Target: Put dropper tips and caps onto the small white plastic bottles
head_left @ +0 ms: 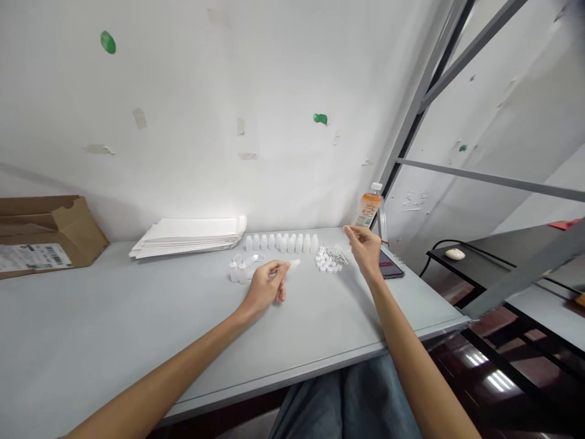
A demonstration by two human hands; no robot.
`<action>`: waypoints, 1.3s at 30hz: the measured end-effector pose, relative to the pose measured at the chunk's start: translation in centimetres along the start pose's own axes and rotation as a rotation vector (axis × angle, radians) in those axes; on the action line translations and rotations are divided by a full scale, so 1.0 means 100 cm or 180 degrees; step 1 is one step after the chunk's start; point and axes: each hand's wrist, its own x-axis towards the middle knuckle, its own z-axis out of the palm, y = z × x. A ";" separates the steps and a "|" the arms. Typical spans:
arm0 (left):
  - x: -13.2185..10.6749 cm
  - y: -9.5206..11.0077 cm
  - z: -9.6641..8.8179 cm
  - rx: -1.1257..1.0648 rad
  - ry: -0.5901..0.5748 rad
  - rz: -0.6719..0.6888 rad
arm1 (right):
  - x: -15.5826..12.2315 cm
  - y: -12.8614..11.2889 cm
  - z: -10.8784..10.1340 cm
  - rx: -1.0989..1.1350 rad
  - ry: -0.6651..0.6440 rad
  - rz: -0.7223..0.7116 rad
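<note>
My left hand point(267, 282) is closed in a pinch low over the table, gripping a small translucent white dropper bottle point(295, 263) that points right. Raised higher near the wall, my right hand point(364, 249) has thumb and forefinger pressed together; anything between them is too small to make out. Below and left of it lies a pile of white caps point(326, 261) beside thin pale pieces point(339, 255). Several white dropper bottles point(283, 244) stand in rows by the wall. Two bottles with tips point(238, 272) stand left of my left hand, near a clear curved piece point(256, 259).
Stacked white envelopes point(192, 235) lie at the back left, beyond which sits an open cardboard box point(50, 235). A drink bottle point(369, 204) and a dark phone or tablet point(391, 266) are behind my right hand. A metal frame point(427, 97) rises on the right.
</note>
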 end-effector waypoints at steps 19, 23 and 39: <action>-0.005 -0.005 0.005 0.0342 -0.0201 -0.0071 | -0.010 0.026 0.003 -0.1299 -0.0414 0.0093; -0.005 -0.006 0.004 0.0327 -0.0195 -0.0064 | -0.013 0.024 0.003 -0.1564 -0.0733 0.0288; -0.005 -0.010 0.000 0.0760 0.0017 0.0088 | -0.054 -0.058 0.025 0.0665 -0.1888 0.0349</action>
